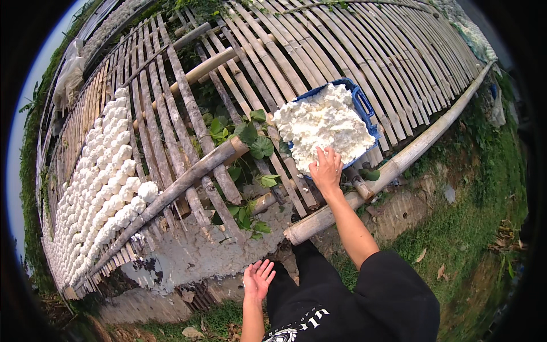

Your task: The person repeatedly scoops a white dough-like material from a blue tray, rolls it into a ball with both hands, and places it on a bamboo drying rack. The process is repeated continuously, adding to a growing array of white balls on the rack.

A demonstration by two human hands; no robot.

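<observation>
My right hand (326,170) reaches up into a blue plastic crate (363,102) heaped with soft white crumbly mass (322,126); its fingers press into the near edge of the heap. The crate sits on a bamboo slat rack (353,51). My left hand (257,279) hangs low near my body, palm up, fingers spread, holding nothing. On the left part of the rack lie rows of several white round lumps (111,182), the nearest one (148,191) by the rack's near edge.
A thick bamboo pole (399,162) edges the rack on the right, another (176,188) runs diagonally beside the lumps. Green leafy plants (250,137) grow up through a gap in the slats. A worn concrete slab (199,251) and grass (467,228) lie below.
</observation>
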